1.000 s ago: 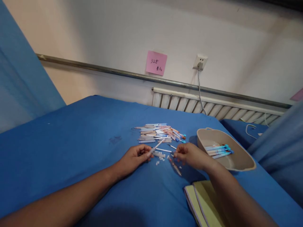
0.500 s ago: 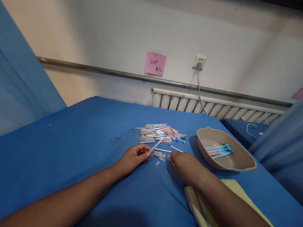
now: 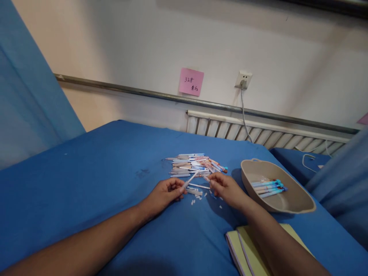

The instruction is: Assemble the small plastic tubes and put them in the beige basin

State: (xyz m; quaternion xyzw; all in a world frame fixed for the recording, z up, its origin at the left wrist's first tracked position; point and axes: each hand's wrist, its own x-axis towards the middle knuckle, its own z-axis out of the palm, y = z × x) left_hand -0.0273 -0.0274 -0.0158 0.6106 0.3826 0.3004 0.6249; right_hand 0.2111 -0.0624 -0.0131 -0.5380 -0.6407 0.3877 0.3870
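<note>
My left hand (image 3: pixel 165 193) rests on the blue cloth, fingers pinched on a thin white pen refill (image 3: pixel 190 179) that points up and right. My right hand (image 3: pixel 225 188) is raised just right of it, fingers closed on a pinkish pen barrel (image 3: pixel 206 178) whose tip shows at the fingertips. Between and below the hands lie a loose white refill (image 3: pixel 199 186) and small white bits (image 3: pixel 198 197). A heap of several pens (image 3: pixel 192 164) lies just beyond both hands.
A beige oval tray (image 3: pixel 290 205) at the right holds a few blue pens (image 3: pixel 268 186). Yellow-green notebooks (image 3: pixel 250 245) lie near my right forearm. The blue cloth (image 3: pixel 86 184) covers the table. A radiator, wall socket with cable and pink note are behind.
My right hand went down to the cloth, picked up the pinkish pen that lay there, and lifted it toward the left hand. The left hand stayed put with the refill.
</note>
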